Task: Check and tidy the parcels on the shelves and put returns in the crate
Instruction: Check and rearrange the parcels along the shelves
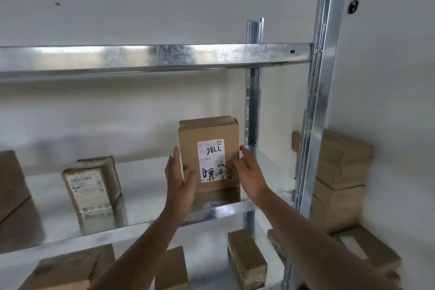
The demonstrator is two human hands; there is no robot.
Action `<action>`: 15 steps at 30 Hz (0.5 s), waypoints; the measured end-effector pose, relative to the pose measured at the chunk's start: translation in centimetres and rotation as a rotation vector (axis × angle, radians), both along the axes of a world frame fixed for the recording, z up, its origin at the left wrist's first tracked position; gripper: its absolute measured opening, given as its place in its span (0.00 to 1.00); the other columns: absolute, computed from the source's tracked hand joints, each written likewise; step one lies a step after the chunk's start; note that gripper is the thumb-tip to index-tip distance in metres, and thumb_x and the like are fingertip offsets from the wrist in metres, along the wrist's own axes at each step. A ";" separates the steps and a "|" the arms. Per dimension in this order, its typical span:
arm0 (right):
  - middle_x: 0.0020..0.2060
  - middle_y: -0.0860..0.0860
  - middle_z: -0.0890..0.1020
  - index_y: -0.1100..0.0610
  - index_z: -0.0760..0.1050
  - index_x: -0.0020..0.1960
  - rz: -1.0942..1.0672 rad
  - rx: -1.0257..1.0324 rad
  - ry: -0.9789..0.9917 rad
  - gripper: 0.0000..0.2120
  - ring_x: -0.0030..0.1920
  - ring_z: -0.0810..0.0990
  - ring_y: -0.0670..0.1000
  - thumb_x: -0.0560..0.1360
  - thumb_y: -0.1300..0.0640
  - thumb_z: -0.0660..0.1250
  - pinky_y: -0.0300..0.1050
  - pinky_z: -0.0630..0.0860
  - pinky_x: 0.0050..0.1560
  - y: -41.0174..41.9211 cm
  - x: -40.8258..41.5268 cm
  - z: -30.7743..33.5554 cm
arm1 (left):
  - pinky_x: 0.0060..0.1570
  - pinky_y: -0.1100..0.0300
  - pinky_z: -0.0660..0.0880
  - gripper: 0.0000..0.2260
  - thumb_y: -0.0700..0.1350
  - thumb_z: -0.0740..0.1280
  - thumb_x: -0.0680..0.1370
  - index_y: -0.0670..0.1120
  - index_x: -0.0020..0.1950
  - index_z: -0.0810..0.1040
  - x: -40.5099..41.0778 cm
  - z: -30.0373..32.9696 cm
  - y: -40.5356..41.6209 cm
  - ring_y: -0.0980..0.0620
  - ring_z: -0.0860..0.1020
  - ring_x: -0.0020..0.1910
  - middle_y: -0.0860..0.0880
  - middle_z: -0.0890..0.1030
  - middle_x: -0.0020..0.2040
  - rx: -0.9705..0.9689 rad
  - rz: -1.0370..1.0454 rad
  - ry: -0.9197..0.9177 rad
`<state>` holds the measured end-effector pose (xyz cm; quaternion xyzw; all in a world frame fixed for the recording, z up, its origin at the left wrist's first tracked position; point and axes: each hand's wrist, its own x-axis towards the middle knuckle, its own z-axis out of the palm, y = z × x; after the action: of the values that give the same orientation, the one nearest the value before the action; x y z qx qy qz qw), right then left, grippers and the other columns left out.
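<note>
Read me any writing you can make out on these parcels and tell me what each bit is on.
"98LL": handwritten on the white label of the upright box between the left hand and right hand.
Black scrawl lower on that label: illegible.
Small print on that label: too small to read.
Label on the wrapped parcel to the left: blurred, unreadable.

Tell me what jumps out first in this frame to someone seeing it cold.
The upright cardboard parcel at the right end of the middle shelf, its white label marked "98LL" over black scrawl. Both hands flank it with straight fingers, left hand on its left edge and right hand on its right. Next is the smaller taped parcel standing apart to its left.
</note>
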<state>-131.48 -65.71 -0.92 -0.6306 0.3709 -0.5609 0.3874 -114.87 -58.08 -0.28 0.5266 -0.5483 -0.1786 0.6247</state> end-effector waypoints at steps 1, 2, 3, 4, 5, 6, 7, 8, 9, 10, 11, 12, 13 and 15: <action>0.58 0.40 0.79 0.48 0.72 0.66 -0.020 -0.027 0.006 0.11 0.60 0.79 0.41 0.84 0.51 0.59 0.42 0.77 0.63 0.8 -0.5 -0.2 | 0.59 0.85 0.59 0.29 0.40 0.61 0.84 0.55 0.80 0.52 -0.3 -1.1 0.7 0.74 0.56 0.72 0.54 0.58 0.78 -0.061 0.063 -0.108; 0.60 0.39 0.76 0.47 0.70 0.68 -0.059 -0.065 0.009 0.13 0.61 0.77 0.39 0.84 0.55 0.60 0.40 0.75 0.65 1.7 -1.0 -0.7 | 0.66 0.80 0.56 0.30 0.42 0.62 0.83 0.55 0.81 0.52 -0.6 -2.5 1.5 0.72 0.51 0.75 0.52 0.51 0.81 -0.138 0.095 -0.206; 0.64 0.41 0.75 0.47 0.68 0.70 -0.104 -0.116 0.003 0.16 0.65 0.74 0.40 0.84 0.58 0.60 0.41 0.72 0.68 2.5 -1.5 -1.6 | 0.72 0.72 0.56 0.30 0.46 0.62 0.83 0.54 0.81 0.53 -0.9 -4.2 2.5 0.65 0.48 0.79 0.50 0.49 0.83 -0.201 0.104 -0.285; 0.69 0.46 0.73 0.49 0.66 0.73 -0.150 -0.161 0.010 0.20 0.69 0.72 0.43 0.83 0.58 0.61 0.43 0.70 0.71 3.6 -2.0 -2.8 | 0.77 0.63 0.55 0.29 0.52 0.61 0.82 0.53 0.82 0.54 -1.3 -6.2 3.5 0.55 0.49 0.82 0.47 0.49 0.83 -0.244 0.097 -0.353; 0.72 0.50 0.71 0.50 0.65 0.75 -0.172 -0.213 0.025 0.22 0.72 0.71 0.47 0.82 0.59 0.61 0.44 0.69 0.72 4.4 -2.4 -4.6 | 0.79 0.55 0.53 0.28 0.56 0.58 0.82 0.50 0.81 0.56 -1.7 -8.6 4.5 0.47 0.51 0.82 0.44 0.51 0.83 -0.281 0.078 -0.414; 0.73 0.53 0.70 0.53 0.64 0.75 -0.188 -0.263 0.058 0.23 0.73 0.71 0.49 0.82 0.59 0.61 0.44 0.69 0.72 5.3 -2.9 -6.6 | 0.80 0.50 0.53 0.28 0.59 0.55 0.82 0.48 0.80 0.57 -2.4 -10.9 5.5 0.42 0.54 0.82 0.41 0.54 0.82 -0.317 0.051 -0.465; 0.71 0.54 0.71 0.56 0.66 0.74 -0.184 -0.297 0.100 0.22 0.71 0.72 0.50 0.81 0.60 0.61 0.43 0.71 0.71 6.3 -3.3 -8.7 | 0.79 0.48 0.53 0.28 0.60 0.53 0.83 0.49 0.80 0.58 -2.9 -13.6 6.6 0.40 0.56 0.81 0.39 0.56 0.81 -0.319 0.015 -0.494; 0.68 0.56 0.73 0.60 0.68 0.72 -0.178 -0.294 0.152 0.20 0.68 0.74 0.50 0.80 0.60 0.61 0.40 0.72 0.68 7.3 -3.7 -11.3 | 0.79 0.48 0.54 0.27 0.61 0.52 0.83 0.52 0.80 0.58 -3.4 -16.2 7.6 0.40 0.58 0.80 0.39 0.59 0.81 -0.275 -0.032 -0.497; 0.65 0.57 0.75 0.63 0.71 0.69 -0.174 -0.280 0.211 0.18 0.65 0.75 0.49 0.80 0.59 0.61 0.38 0.72 0.65 8.4 -4.1 -13.9 | 0.79 0.51 0.54 0.26 0.61 0.51 0.83 0.55 0.80 0.58 -3.6 -19.0 8.4 0.42 0.59 0.80 0.40 0.60 0.81 -0.196 -0.073 -0.485; 0.62 0.57 0.77 0.65 0.73 0.66 -0.161 -0.250 0.274 0.18 0.62 0.76 0.48 0.81 0.55 0.61 0.36 0.71 0.63 9.5 -4.5 -16.6 | 0.78 0.53 0.55 0.26 0.62 0.51 0.83 0.58 0.80 0.58 -3.7 -21.7 9.0 0.45 0.60 0.80 0.42 0.61 0.81 -0.095 -0.106 -0.467; 0.61 0.57 0.78 0.66 0.74 0.65 -0.142 -0.206 0.331 0.22 0.61 0.76 0.48 0.83 0.49 0.59 0.35 0.72 0.62 10.4 -4.7 -19.6 | 0.78 0.53 0.56 0.26 0.63 0.50 0.83 0.58 0.80 0.58 -3.7 -24.3 9.5 0.47 0.60 0.80 0.45 0.61 0.81 0.015 -0.130 -0.445; 0.60 0.56 0.78 0.66 0.74 0.64 -0.129 -0.161 0.374 0.26 0.60 0.76 0.48 0.83 0.44 0.57 0.37 0.73 0.62 11.0 -5.0 -22.5 | 0.77 0.54 0.57 0.26 0.63 0.50 0.83 0.58 0.80 0.58 -3.6 -26.6 9.5 0.48 0.60 0.80 0.47 0.61 0.81 0.101 -0.149 -0.436; 0.59 0.55 0.78 0.64 0.73 0.65 -0.115 -0.103 0.408 0.27 0.59 0.77 0.49 0.83 0.42 0.56 0.41 0.75 0.61 11.2 -5.5 -25.4 | 0.77 0.56 0.57 0.27 0.64 0.50 0.82 0.57 0.80 0.58 -3.4 -28.5 9.3 0.49 0.60 0.80 0.48 0.62 0.81 0.171 -0.163 -0.434; 0.60 0.56 0.77 0.60 0.71 0.66 -0.144 -0.001 0.452 0.23 0.59 0.78 0.53 0.82 0.43 0.58 0.49 0.78 0.59 10.9 -6.3 -30.0 | 0.77 0.63 0.54 0.31 0.66 0.50 0.81 0.52 0.80 0.60 -3.5 -31.4 8.1 0.51 0.61 0.79 0.50 0.63 0.80 0.305 -0.188 -0.393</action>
<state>-137.80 -54.83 -30.96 -0.7124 0.4920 -0.4317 0.2533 -118.32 -49.93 -31.66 0.5860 -0.6723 -0.2106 0.4003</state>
